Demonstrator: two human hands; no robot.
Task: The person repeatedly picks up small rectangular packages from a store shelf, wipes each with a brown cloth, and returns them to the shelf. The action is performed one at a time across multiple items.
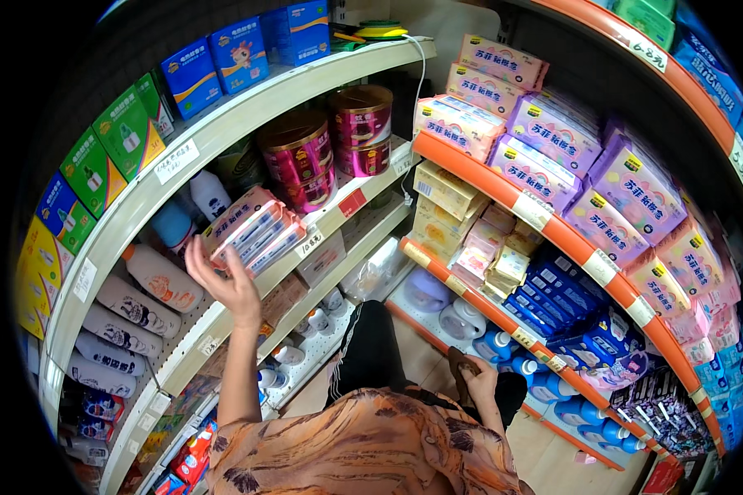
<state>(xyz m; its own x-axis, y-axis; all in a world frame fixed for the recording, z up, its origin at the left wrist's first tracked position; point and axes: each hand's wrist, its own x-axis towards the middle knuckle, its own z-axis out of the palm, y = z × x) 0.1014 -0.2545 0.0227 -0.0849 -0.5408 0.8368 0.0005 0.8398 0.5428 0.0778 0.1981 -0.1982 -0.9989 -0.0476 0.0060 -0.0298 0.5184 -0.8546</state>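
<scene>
Several pink packs of sanitary pads point(257, 229) stand together at the front of the left shelf, between white bottles and magenta tins. My left hand point(226, 281) is at their near end, palm towards them, with fingers and thumb spread. Its fingertips overlap the packs' edge in the picture; whether they press on them I cannot tell. Low down by my right thigh, my right hand point(480, 380) grips a brown cloth point(457, 371).
Magenta mosquito-coil tins point(297, 154) and white bottles point(164, 278) share the left shelf. Blue and green boxes point(127, 130) line the shelf above. Orange-edged shelves point(514, 198) on the right hold purple and pink packs point(554, 133). A white cable point(421, 80) hangs at the corner.
</scene>
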